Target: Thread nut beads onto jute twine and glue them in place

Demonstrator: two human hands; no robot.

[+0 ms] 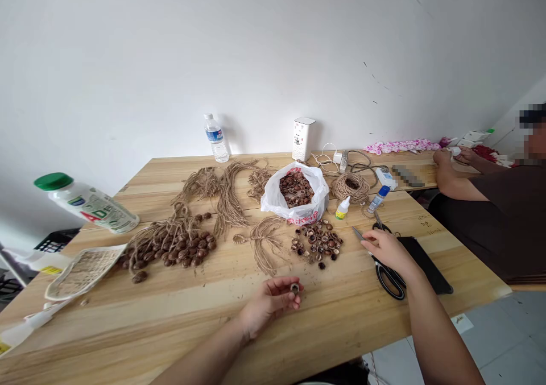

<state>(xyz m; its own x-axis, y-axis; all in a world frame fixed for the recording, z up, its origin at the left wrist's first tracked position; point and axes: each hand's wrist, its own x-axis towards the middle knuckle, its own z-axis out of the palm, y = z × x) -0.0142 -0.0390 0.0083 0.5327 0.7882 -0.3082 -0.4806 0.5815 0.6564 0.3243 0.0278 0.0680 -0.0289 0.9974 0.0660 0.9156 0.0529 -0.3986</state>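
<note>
My left hand (273,301), near the table's front edge, is closed on a brown nutshell (294,288), held between thumb and fingers with its hollow side showing. On the right, my right hand (387,251) lies across black-handled scissors (390,281), its fingers closed at the blades. The scissors' tip points up and left past the fingers; their middle is hidden under the hand. Between the hands, farther back, is a loose pile of opened nutshells (318,241). Beyond it stands a white plastic bag (273,197) full of more shells.
Twine bundles (232,194) and corded nuts (183,245) lie to the left, beside a woven tray (85,271) and white bottle (98,206). A twine coil (350,187), glue bottle (342,208) and blue-capped tube (378,199) sit right. A black tablet-like slab (426,265) lies near a co-worker (490,214).
</note>
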